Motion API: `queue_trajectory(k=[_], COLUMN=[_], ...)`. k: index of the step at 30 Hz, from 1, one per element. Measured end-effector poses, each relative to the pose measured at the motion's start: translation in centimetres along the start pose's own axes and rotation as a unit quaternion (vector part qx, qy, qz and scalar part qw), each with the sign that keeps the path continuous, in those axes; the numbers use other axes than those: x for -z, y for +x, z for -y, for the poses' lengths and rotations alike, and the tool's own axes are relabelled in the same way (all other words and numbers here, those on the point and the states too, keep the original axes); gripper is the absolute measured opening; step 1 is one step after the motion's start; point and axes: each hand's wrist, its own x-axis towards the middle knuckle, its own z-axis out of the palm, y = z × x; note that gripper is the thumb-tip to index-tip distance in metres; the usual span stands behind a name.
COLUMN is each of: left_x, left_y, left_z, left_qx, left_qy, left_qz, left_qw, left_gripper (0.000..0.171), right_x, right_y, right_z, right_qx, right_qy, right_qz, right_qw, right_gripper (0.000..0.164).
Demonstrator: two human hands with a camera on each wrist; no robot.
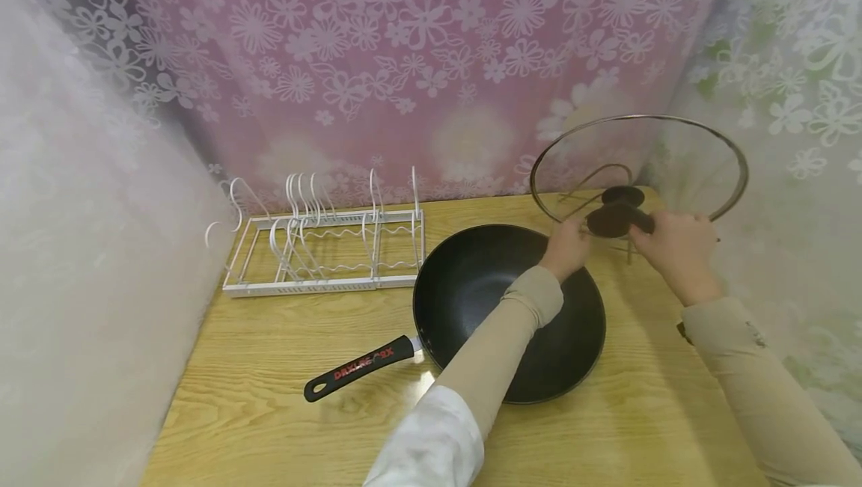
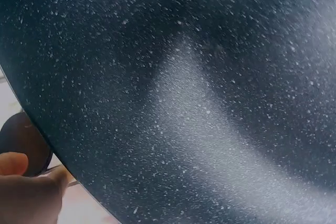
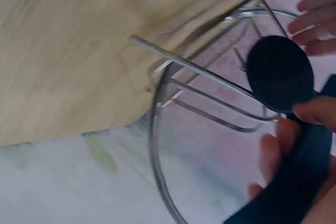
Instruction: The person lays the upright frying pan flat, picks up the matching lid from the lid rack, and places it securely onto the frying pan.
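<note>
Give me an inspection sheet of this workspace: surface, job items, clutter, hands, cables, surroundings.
Surface: wood-grain table.
Job items: glass lid, off the black wok, beside a wire stand; whether it rests there is unclear. The wok sits open side up, its handle pointing left.
Clutter: white rack, left of the wok, neither hand on it.
Hands: right hand holds the lid by its dark knob; left hand is close to the stand, grip unclear.
Cables: nothing seen.
Surroundings: pink floral backdrop behind, pale sides.

a clear, metal-rimmed lid [image 1: 663,165] tilts by a wire stand [image 3: 210,75].
</note>
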Motion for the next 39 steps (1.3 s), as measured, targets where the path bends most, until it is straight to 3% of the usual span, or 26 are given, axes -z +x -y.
queue_trajectory(k=[2, 7, 11, 15, 25, 39], left_x=[0.0, 0.2, 0.5, 0.6, 0.2, 1.6], left_y=[-0.1, -0.4, -0.6, -0.9, -0.8, -1.5], left_z=[-0.2, -0.6, -0.9, -1.1, -1.0, -2.0], left_qx=[0.001, -0.011, -0.013, -0.008, -0.030, -0.005], left_qy=[-0.002, 0.015, 0.013, 0.012, 0.042, -0.017], left_qz=[0.027, 0.037, 0.044, 0.048, 0.035, 0.071], left_qw=[0.9996, 0.9991, 0.9989, 0.9987, 0.9981, 0.9973], left_gripper=[0.052, 0.054, 0.054, 0.056, 0.061, 0.061], right_x=[0.4, 1.5, 2.1, 2.2, 1.6, 1.6], right_y=[0.4, 1.6, 2.2, 1.9, 1.0, 0.6], right_z=[-0.2, -0.9, -0.9, -0.7, -0.8, -0.3], right_qx=[-0.028, -0.064, -0.069, -0.061, -0.031, -0.026], right_qy=[0.003, 0.034, 0.055, 0.051, 0.006, -0.012], right_qz=[0.057, 0.196, 0.241, 0.234, 0.167, 0.116], right_qw=[0.998, 0.978, 0.966, 0.969, 0.985, 0.993], right_gripper=[0.046, 0.046, 0.044, 0.045, 0.047, 0.049])
